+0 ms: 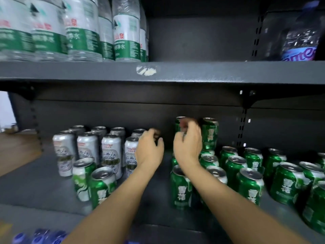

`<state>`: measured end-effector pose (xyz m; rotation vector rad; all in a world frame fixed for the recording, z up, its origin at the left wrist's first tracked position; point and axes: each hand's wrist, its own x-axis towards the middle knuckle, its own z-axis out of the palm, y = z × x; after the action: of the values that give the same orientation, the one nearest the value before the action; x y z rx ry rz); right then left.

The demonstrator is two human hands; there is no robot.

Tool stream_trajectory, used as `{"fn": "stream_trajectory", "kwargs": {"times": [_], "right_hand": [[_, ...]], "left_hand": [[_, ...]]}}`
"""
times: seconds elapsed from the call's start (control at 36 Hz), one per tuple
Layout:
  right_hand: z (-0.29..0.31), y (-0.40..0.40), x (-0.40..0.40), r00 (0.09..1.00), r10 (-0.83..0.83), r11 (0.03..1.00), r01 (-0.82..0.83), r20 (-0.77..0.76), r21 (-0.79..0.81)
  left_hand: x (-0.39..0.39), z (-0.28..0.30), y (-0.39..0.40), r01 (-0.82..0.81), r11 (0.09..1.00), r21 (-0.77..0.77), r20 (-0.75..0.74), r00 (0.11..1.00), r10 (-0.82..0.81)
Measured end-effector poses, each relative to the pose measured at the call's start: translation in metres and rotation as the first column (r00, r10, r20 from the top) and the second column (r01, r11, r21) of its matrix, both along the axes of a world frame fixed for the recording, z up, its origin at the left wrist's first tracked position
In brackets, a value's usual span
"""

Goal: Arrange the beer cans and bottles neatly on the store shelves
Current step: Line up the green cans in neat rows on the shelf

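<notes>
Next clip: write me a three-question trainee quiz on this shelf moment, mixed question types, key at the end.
1. True or false: the water bottles stand on the shelf above the cans.
2. Multiple choice: the right hand reaches toward which things? A) silver cans B) stacked green cans C) water bottles
3. Fill in: two green cans stand in front of the ____ cans on the left.

Key
1. True.
2. B: it is at the green cans stacked at the back; blur hides whether it grips one.
3. Silver. The left hand curls beside them, grip unclear.
</notes>
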<state>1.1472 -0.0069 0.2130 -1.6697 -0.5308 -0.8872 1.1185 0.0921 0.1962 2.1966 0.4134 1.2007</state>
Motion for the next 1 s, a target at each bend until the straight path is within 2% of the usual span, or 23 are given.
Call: {"fn": "stream_trajectory", "kwargs": {"times": [0.11,0.17,0.22,0.25,0.31,0.36,0.39,0.44,0.5,0.56,0.67,0.75,0.83,0.92,1.0], "right_hand": [[-0.019,0.028,-0.041,0.978,0.210,0.976,-0.208,-0.015,0.065],[-0.036,0.041,-0.053,0.956,0.274,0.961,-0.277,-0.106,-0.016],[-0.053,0.055,-0.061,0.912,0.323,0.912,-0.371,-0.255,-0.172],[-0.062,0.062,-0.061,0.872,0.344,0.857,-0.443,-0.347,-0.264],[-0.082,0.077,-0.063,0.759,0.392,0.683,-0.618,-0.519,-0.390],[-0.097,0.088,-0.072,0.657,0.423,0.532,-0.738,-0.624,-0.415],[-0.103,0.093,-0.076,0.630,0.430,0.507,-0.761,-0.647,-0.404],[-0.116,0.101,-0.081,0.612,0.425,0.530,-0.766,-0.667,-0.365],[-0.121,0.105,-0.085,0.618,0.415,0.579,-0.746,-0.668,-0.331],[-0.117,0.102,-0.089,0.642,0.403,0.634,-0.709,-0.652,-0.307],[-0.110,0.090,-0.088,0.759,0.338,0.704,-0.596,-0.556,-0.386],[-0.095,0.077,-0.083,0.800,0.357,0.783,-0.538,-0.482,-0.313],[-0.072,0.059,-0.075,0.798,0.413,0.842,-0.518,-0.439,-0.149],[-0.050,0.026,-0.057,0.829,0.426,0.879,-0.474,-0.363,-0.050],[-0.027,-0.017,-0.037,0.886,0.355,0.923,-0.382,-0.300,-0.036]], "left_hand": [[-0.053,-0.006,0.004,-0.096,0.992,-0.083,0.269,0.956,0.115],[-0.077,-0.017,0.007,-0.149,0.980,-0.129,0.408,0.893,0.189],[-0.097,-0.031,0.013,-0.218,0.958,-0.189,0.471,0.836,0.283],[-0.104,-0.038,0.016,-0.253,0.940,-0.231,0.470,0.816,0.335],[-0.116,-0.049,0.021,-0.308,0.891,-0.333,0.409,0.804,0.431],[-0.124,-0.059,0.028,-0.352,0.814,-0.463,0.258,0.825,0.503],[-0.127,-0.064,0.033,-0.357,0.771,-0.528,0.162,0.848,0.504],[-0.130,-0.074,0.043,-0.308,0.712,-0.631,0.013,0.913,0.407],[-0.132,-0.083,0.047,-0.216,0.722,-0.658,-0.018,0.962,0.272],[-0.136,-0.085,0.046,-0.198,0.760,-0.619,-0.028,0.973,0.230],[-0.141,-0.076,0.039,-0.200,0.829,-0.523,-0.029,0.976,0.217],[-0.132,-0.060,0.032,-0.123,0.872,-0.473,0.057,0.984,0.169],[-0.115,-0.036,0.016,-0.002,0.904,-0.428,0.193,0.977,0.094],[-0.093,-0.009,-0.011,0.166,0.913,-0.371,0.320,0.947,-0.042],[-0.069,0.012,-0.041,0.355,0.880,-0.317,0.369,0.900,-0.231]]}}
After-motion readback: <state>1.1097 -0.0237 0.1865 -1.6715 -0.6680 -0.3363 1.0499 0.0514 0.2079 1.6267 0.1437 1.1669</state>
